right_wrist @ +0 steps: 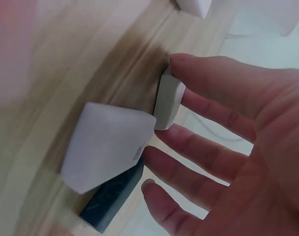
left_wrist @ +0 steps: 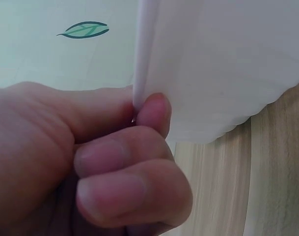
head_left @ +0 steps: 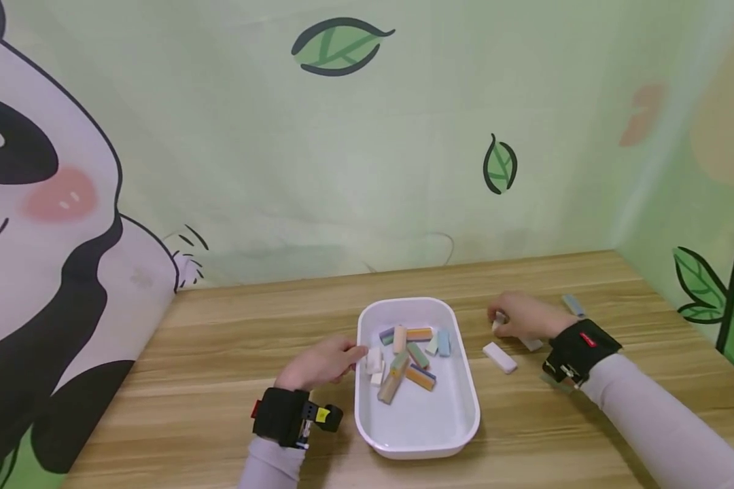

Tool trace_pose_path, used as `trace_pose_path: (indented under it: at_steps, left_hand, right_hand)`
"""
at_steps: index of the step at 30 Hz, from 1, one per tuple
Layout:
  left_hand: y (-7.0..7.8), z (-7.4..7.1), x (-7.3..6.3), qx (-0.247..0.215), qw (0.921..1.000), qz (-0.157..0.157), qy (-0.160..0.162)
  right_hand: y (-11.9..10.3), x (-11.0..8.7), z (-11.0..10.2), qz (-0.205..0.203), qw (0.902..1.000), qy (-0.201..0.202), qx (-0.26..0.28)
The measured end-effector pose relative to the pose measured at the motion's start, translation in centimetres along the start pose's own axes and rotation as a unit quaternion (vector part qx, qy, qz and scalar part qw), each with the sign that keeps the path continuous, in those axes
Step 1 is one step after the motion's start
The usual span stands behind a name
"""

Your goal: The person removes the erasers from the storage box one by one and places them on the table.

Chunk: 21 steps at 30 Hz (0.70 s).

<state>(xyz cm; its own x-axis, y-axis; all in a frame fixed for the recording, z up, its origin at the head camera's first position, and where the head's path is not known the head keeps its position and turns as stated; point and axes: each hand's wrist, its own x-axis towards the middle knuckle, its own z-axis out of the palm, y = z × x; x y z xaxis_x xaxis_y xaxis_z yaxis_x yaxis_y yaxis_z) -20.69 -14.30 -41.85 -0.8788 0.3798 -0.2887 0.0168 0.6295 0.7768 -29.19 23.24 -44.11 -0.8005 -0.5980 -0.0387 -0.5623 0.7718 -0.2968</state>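
Pale block, pinched between thumb and fingers of right hand; probably light, stiff, best held by long sides; white tray, rim pinched between fingers of left hand.

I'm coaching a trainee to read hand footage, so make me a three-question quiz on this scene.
1. Which hand grips the rim of the white tray?
2. True or false: the blue-gray block lies on the wooden table, outside the tray.
3. What does the right hand pinch?
a) the tray's rim
b) a pale block
c) the blue-gray block

Key: 1. The left hand. 2. True. 3. b.
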Motion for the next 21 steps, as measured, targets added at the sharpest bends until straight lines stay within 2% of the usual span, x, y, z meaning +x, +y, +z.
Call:
trace_pose_path:
  at_steps: [9, 15, 21]
  left_hand:
    - [0.2, 0.1, 0.0, -0.002, 1.0000, -0.003, -0.001]
    - [0.1, 0.2, 0.1, -0.005, 1.0000, 0.002, 0.002]
    - [-0.1, 0.1, 0.1, -0.004, 1.0000, 0.000, 0.007]
  right_hand:
    - [-0.5, -0.7, -0.6, 0.005, 0.9999, -0.015, -0.005]
    - [-1.5, -1.4, -1.6, -0.007, 0.9994, 0.019, -0.027]
    - [-4.3, -1.5, -3.0, -0.045, 0.9951, 0.041, -0.078]
